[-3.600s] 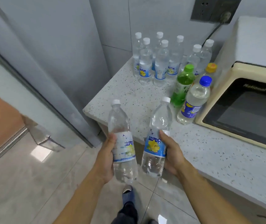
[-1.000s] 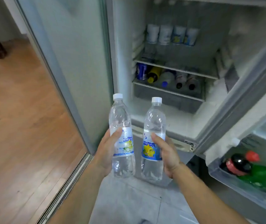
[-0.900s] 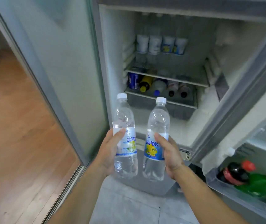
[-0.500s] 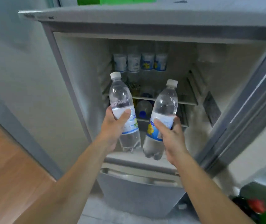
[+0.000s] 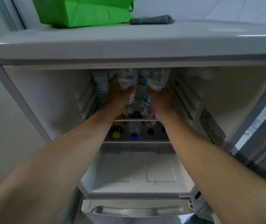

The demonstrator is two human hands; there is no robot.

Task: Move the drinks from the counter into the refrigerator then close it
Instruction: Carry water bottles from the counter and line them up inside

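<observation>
Both my arms reach deep into the open refrigerator [image 5: 51, 101], up at its top shelf. My left hand [image 5: 118, 96] grips a clear water bottle [image 5: 126, 78] with a white and blue label. My right hand [image 5: 161, 97] grips a second clear bottle [image 5: 158, 79] of the same kind. Both bottles stand roughly upright, side by side, their caps hidden by the refrigerator's top edge. More clear bottles [image 5: 100, 81] stand behind and to the left of them on the same shelf.
On the shelf below lie several bottles, caps toward me: yellow cap [image 5: 116, 134], blue cap [image 5: 134, 136], dark caps [image 5: 150, 131]. The refrigerator door [image 5: 261, 120] stands open at right. A green bag [image 5: 83, 11] and a grey cloth [image 5: 151, 19] sit on top.
I stepped from the counter to the refrigerator. In the last half second both hands pushed the two bottles from in front of the opening deep onto the top shelf.
</observation>
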